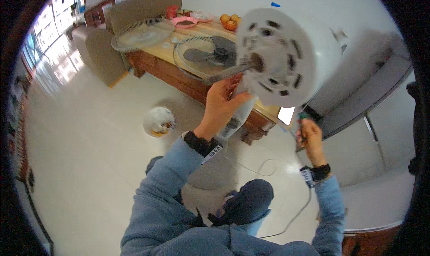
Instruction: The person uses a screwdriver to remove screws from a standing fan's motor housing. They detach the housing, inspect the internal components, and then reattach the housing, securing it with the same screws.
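Currently, head view: left hand is clamped on the neck of the fan body, holding it up near the camera, bare shaft showing. Right hand is closed round a screwdriver, apart from the fan. Blade and rear grille lie on the tabletop; front grille beside them. Judged: stripping well advanced; motor housing left.

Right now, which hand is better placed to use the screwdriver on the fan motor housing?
The right hand. It already grips the green-handled screwdriver just below the white motor housing, while the left hand is busy holding the fan's neck steady.
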Demonstrator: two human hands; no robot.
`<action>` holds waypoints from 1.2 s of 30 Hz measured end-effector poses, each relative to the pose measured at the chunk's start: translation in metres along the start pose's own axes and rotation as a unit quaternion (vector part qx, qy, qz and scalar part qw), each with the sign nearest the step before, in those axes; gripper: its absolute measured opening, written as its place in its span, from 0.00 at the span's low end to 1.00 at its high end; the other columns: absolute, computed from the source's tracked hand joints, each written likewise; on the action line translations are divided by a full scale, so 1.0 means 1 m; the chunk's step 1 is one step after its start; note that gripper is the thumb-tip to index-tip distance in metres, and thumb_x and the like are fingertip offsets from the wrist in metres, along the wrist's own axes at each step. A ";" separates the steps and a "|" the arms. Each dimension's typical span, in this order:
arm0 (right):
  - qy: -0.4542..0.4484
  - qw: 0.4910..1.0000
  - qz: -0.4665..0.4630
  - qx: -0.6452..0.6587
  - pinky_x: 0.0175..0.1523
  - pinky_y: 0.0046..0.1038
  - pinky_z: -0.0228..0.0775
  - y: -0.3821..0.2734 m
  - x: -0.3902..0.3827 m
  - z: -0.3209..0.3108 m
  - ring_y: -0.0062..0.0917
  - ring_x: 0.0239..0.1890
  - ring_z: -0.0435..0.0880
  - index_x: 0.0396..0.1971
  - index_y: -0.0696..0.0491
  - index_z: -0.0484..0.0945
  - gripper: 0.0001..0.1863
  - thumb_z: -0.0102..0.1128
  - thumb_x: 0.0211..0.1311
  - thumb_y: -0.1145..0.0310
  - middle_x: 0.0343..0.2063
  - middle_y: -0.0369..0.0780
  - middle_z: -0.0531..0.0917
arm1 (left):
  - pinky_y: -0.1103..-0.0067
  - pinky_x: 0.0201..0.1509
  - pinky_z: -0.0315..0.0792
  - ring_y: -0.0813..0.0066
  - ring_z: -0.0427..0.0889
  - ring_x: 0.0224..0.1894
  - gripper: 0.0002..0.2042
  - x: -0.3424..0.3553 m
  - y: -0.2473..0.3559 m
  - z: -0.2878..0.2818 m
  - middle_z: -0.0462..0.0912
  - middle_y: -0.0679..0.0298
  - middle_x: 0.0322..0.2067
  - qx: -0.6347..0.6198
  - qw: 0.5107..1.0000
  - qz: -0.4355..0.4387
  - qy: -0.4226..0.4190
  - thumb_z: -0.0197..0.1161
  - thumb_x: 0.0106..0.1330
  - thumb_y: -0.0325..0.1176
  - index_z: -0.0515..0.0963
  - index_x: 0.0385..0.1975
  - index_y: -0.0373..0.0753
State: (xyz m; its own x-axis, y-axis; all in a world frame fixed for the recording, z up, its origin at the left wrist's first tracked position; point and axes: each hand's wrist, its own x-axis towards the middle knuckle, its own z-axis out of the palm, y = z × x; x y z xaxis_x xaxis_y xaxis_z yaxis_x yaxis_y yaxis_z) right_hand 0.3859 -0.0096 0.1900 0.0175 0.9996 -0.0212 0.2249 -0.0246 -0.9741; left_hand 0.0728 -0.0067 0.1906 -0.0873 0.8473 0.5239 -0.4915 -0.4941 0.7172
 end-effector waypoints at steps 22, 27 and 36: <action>0.285 0.805 -0.073 -0.516 0.44 0.41 0.69 0.117 0.218 0.121 0.48 0.38 0.80 0.44 0.59 0.75 0.24 0.59 0.54 0.56 0.32 0.54 0.81 | 0.68 0.53 0.68 0.52 0.75 0.50 0.29 0.003 -0.041 -0.052 0.76 0.51 0.49 0.032 0.996 0.027 -0.072 0.70 0.52 0.33 0.70 0.56 0.39; 0.287 0.770 -0.135 -0.554 0.42 0.44 0.69 0.152 0.242 0.107 0.49 0.36 0.77 0.39 0.58 0.75 0.19 0.61 0.51 0.60 0.32 0.52 0.78 | 0.68 0.52 0.68 0.53 0.75 0.48 0.28 0.011 -0.041 -0.046 0.76 0.53 0.48 0.004 0.994 0.061 -0.085 0.69 0.51 0.30 0.70 0.54 0.38; 0.229 0.722 -0.069 -0.649 0.44 0.46 0.68 0.140 0.232 0.106 0.44 0.45 0.75 0.53 0.56 0.69 0.29 0.58 0.56 0.53 0.42 0.48 0.77 | 0.65 0.49 0.69 0.50 0.74 0.47 0.26 0.016 -0.045 -0.042 0.73 0.51 0.47 -0.048 0.992 0.076 -0.093 0.68 0.48 0.27 0.72 0.51 0.39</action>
State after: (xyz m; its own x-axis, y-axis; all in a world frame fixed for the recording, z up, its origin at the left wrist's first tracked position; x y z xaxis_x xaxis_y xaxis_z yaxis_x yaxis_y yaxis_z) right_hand 0.3185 0.2204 0.0247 0.1620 0.8922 0.4215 0.9739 -0.2135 0.0776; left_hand 0.0569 0.0373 0.1468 -0.0096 0.7094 0.7047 -0.5662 -0.5848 0.5809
